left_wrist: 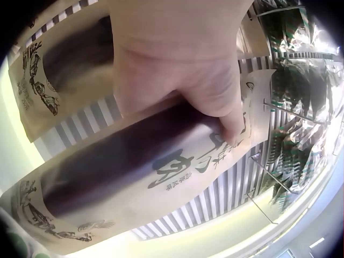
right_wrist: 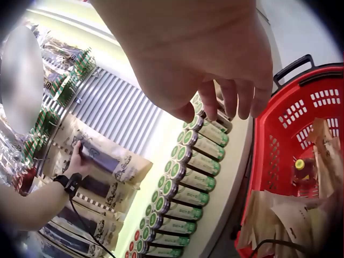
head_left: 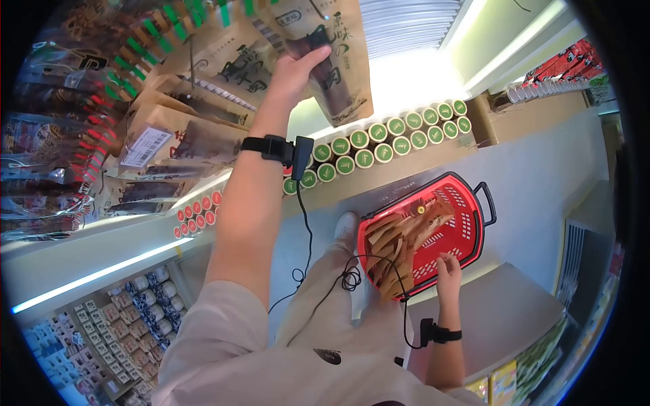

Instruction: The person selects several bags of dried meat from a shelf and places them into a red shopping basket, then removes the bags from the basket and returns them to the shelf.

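Slatted panel (head_left: 409, 27); left fingers (head_left: 317, 56) grip one bag (head_left: 342, 81).

Tan-edged shelf (head_left: 399, 171): green-lidded cans (head_left: 364, 159) upright in two rows, red-lidded cans (head_left: 200, 210) farther left. Grey-blue floor (head_left: 535, 169): shoe (head_left: 347, 227) on it.

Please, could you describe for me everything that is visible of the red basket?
The red basket is open-topped and looks like plastic, with many small slots, a dark rim and a black handle jutting from one end. It is low down, near the person's shoe. Brown paper bags lie inside, with a small yellow-topped item. The right hand overlaps its edge in the head view; contact is unclear. A black cable crosses it.
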### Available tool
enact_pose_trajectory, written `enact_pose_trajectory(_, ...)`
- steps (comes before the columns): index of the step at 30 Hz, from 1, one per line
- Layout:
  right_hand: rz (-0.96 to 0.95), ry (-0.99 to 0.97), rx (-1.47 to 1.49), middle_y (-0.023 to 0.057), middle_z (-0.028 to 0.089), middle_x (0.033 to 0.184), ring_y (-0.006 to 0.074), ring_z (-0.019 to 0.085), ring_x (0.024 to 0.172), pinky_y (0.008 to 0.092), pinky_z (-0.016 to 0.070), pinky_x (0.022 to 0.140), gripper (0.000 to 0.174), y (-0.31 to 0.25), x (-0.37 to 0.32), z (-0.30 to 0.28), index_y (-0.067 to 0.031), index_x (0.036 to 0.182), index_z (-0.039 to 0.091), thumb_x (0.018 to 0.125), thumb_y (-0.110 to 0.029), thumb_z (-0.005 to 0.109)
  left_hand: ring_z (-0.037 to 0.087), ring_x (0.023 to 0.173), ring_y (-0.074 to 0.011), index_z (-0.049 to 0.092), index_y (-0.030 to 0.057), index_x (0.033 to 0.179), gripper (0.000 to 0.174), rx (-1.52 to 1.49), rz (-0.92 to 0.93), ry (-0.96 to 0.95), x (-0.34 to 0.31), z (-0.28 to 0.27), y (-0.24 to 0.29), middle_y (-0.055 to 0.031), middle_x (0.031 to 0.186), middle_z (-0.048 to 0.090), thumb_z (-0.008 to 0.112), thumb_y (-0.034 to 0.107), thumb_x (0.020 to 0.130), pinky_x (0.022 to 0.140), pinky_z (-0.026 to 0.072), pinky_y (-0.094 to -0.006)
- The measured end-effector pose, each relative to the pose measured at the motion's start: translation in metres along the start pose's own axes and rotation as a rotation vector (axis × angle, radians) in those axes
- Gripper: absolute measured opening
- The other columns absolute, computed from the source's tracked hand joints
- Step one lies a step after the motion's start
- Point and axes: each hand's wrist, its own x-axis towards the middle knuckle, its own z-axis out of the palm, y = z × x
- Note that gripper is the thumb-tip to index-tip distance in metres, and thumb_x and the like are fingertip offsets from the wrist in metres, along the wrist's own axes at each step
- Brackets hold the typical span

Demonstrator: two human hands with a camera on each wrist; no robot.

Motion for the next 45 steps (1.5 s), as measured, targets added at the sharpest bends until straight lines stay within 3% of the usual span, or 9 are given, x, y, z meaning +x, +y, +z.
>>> enact_pose_trajectory(2,0.388,-0.017,0.137,0.0064,0.062,0.089,0.0132,0.057,0.084,0.026,0.0461,0.073,0.02,0.036,-0.023,-0.01,0.001,0.103,0.06,0.086,-0.01,0.059,0.058,0.091,-0.0129,0.063,-0.0009,0.106,0.033,0.003,-0.044,0.11,0.008,0.001,-0.002,-0.0058,0.1,0.065,0.071,0.015,0.079,0.08,0.0449,-0.0259)
enact_pose_trajectory(8,0.561,0.017,0.043,0.0099,0.066,0.088,0.0155,0.06,0.081,0.0289,0.0473,0.075,0.025,0.116,-0.072,0.009,0.0014,0.099,0.064,0.084,-0.018,0.062,0.052,0.101,-0.0137,0.051,0.0018,0.118,0.046,0.0,0.054,0.241,0.018,0.003,-0.01,-0.0027,0.113,0.057,0.073,0.013,0.079,0.084,0.0416,-0.0284)
enact_pose_trajectory(15,0.577,-0.175,-0.132,0.0159,0.066,0.086,0.0277,0.064,0.083,0.0347,0.0486,0.076,0.038,0.114,-0.095,0.047,-0.0006,0.096,0.063,0.081,-0.036,0.063,0.048,0.064,-0.0102,0.06,0.0016,0.095,0.034,0.178,0.071,0.439,0.007,0.027,-0.026,-0.0015,0.079,0.059,0.069,0.032,0.082,0.059,0.0388,-0.0263)
enact_pose_trajectory(17,0.601,-0.183,-0.055,0.016,0.067,0.088,0.03,0.064,0.085,0.0368,0.0488,0.076,0.043,0.113,-0.097,0.058,-0.0008,0.097,0.063,0.082,-0.041,0.061,0.048,0.102,-0.0157,0.053,0.0034,0.116,0.045,0.307,0.107,0.374,-0.001,0.02,-0.041,-0.0057,0.114,0.053,0.066,0.034,0.085,0.09,0.0352,-0.033)
enact_pose_trajectory(21,0.648,-0.211,-0.251,0.019,0.066,0.092,0.0339,0.063,0.09,0.0393,0.0479,0.079,0.047,0.091,-0.089,0.071,0.0007,0.104,0.06,0.083,-0.042,0.059,0.044,0.111,-0.0205,0.042,-0.0017,0.127,0.059,0.429,0.039,0.475,-0.061,0.038,-0.067,-0.0111,0.13,0.043,0.064,0.034,0.086,0.095,0.0343,-0.0347)
enact_pose_trajectory(29,0.63,-0.036,-0.326,0.0274,0.063,0.077,0.0381,0.065,0.079,0.0441,0.0507,0.073,0.042,0.134,-0.082,0.047,0.0082,0.084,0.063,0.083,-0.033,0.055,0.054,0.111,-0.0216,0.053,-0.0013,0.12,0.037,0.676,-0.284,-0.265,-0.276,0.103,-0.157,-0.0121,0.119,0.057,0.062,0.01,0.085,0.097,0.0405,-0.0316)
enact_pose_trajectory(33,0.737,0.169,0.462,0.0131,0.064,0.074,0.0185,0.064,0.07,0.0325,0.0536,0.066,0.026,0.027,-0.077,-0.039,0.008,0.08,0.062,0.084,-0.016,0.051,0.045,0.123,-0.0289,0.047,0.0031,0.128,0.058,0.86,-0.133,-0.768,-0.329,0.151,-0.149,-0.0156,0.129,0.049,0.07,0.011,0.075,0.101,0.0376,-0.0377)
enact_pose_trajectory(37,0.698,0.128,0.801,0.01,0.064,0.078,0.0178,0.063,0.073,0.0322,0.0538,0.071,0.018,-0.059,-0.091,-0.099,0.0043,0.084,0.06,0.085,-0.01,0.05,0.036,0.13,-0.0314,0.039,0.0066,0.134,0.074,0.842,0.031,-1.112,-0.343,0.198,-0.148,-0.0151,0.138,0.04,0.074,0.016,0.07,0.105,0.0339,-0.0418)
enact_pose_trajectory(45,0.279,0.0,0.94,0.0101,0.061,0.073,0.0146,0.054,0.062,0.0238,0.0388,0.053,0.02,-0.189,-0.113,-0.135,0.006,0.095,0.057,0.085,-0.01,0.053,0.047,0.121,-0.0338,0.053,0.0039,0.12,0.05,0.29,0.329,-0.816,-0.297,0.268,-0.134,-0.0145,0.124,0.055,0.067,0.021,0.075,0.103,0.0352,-0.0429)
